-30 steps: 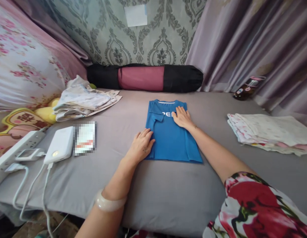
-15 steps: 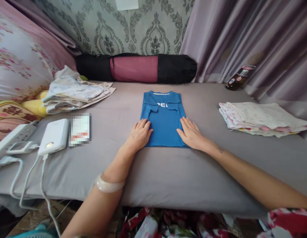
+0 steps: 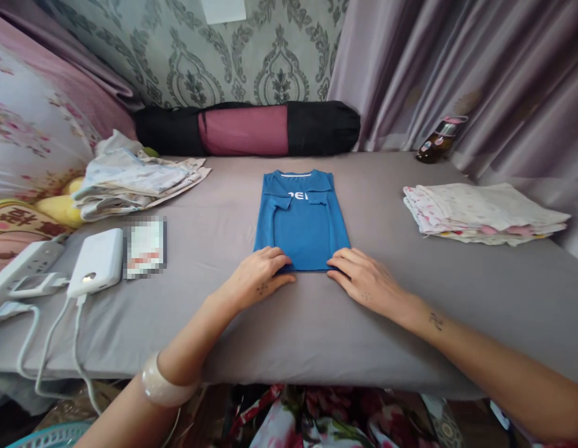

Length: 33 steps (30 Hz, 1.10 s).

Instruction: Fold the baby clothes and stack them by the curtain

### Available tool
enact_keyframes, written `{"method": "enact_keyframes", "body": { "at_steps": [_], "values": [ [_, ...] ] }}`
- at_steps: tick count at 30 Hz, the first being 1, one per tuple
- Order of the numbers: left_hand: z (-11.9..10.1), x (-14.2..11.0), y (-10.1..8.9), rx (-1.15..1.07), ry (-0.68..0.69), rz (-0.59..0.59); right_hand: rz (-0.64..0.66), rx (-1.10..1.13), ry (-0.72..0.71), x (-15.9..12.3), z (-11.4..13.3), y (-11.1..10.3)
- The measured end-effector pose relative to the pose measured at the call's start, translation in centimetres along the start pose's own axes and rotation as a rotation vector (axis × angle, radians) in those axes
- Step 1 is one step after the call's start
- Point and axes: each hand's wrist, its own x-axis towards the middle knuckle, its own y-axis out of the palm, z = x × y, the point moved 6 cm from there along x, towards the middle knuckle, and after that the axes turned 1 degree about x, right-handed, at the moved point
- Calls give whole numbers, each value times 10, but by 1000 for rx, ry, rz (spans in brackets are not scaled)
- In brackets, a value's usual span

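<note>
Across the grey sheet (image 3: 209, 311) before me, straight ahead of my body, lies the blue long-sleeved shirt (image 3: 302, 239), neckline away and hem nearest, placed, I'd say, so that both my arms reach it evenly. Its sleeves are turned inward over the front, the left cuff (image 3: 280, 202) and right cuff (image 3: 318, 197) stopping short of each other, with part of the white lettering (image 3: 298, 196) showing between them; that seems to keep the outline narrow and straight.

My left hand (image 3: 261, 275) is at one near corner, fingers bent over the hem and thumb apart from them on the near side. My right hand (image 3: 369, 284) mirrors it at the other corner, fingertips on the hem, thumb lower. I cannot tell whether either one pinches the fabric or merely touches it. Having a hand at each corner probably keeps the edge level and the layers together.

Well apart on my right sits the stack of folded floral cloths (image 3: 487, 208), and on my left the white power bank (image 3: 96, 261) with its cable (image 3: 78, 336), both leaving my elbows room.
</note>
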Motion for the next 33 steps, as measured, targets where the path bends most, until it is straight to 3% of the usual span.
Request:
{"method": "enact_keyframes", "body": {
  "at_steps": [7,14,21,27,33],
  "values": [
    [-12,3,3,172,-1,63,30,-172,-63,7,3,1],
    [-6,15,2,201,-41,28,-18,-36,-2,11,-4,0],
    [14,-11,-12,252,12,-87,-74,-24,26,0,-27,-7],
    [42,-30,-13,67,-66,-68,-35,97,-58,-6,-35,-3],
    [49,-24,-18,-110,-106,-35,35,184,-34,-2,-40,-8]
  ]
}}
